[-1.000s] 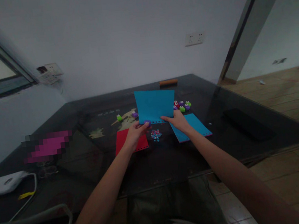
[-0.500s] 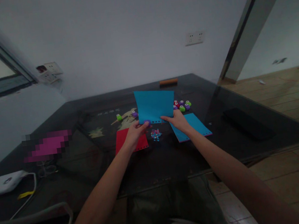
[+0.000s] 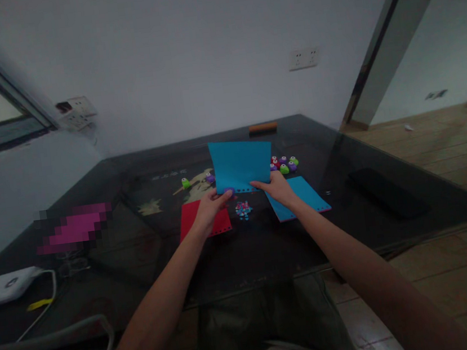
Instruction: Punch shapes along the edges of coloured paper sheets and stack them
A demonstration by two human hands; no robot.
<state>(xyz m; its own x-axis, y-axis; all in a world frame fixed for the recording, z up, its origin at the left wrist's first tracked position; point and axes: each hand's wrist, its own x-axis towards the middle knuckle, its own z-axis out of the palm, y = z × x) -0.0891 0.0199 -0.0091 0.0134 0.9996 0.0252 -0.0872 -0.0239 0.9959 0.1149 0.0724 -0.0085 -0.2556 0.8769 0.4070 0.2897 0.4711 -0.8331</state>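
1. The left hand (image 3: 209, 208) pinches a small purple paper punch (image 3: 230, 191) onto the lower edge of the upright blue sheet (image 3: 240, 164), fingers closed around punch and paper together.
2. The right hand (image 3: 278, 189) grips the same lower edge further right, thumb and fingers closed on the paper, holding it raised above the dark glass table (image 3: 243, 253).
3. A row of punched holes runs along that lower edge, between the two hands.
4. Compared with the pictures a second and half a second back, hands, punch and sheet sit in almost the same place; only the view has drifted slightly. I judge the punching is paused or mid-press at one spot near the sheet's left corner.
5. Directly below the blue sheet lies a small pile of punched-out bits (image 3: 243, 210).
6. Left of that pile, a red sheet (image 3: 205, 219) lies flat, partly under the left hand; right of it lies a second blue sheet (image 3: 304, 194).
7. Behind the blue sheet's right side sits a cluster of spare punches (image 3: 284, 164); two more (image 3: 186, 183) sit to its left.
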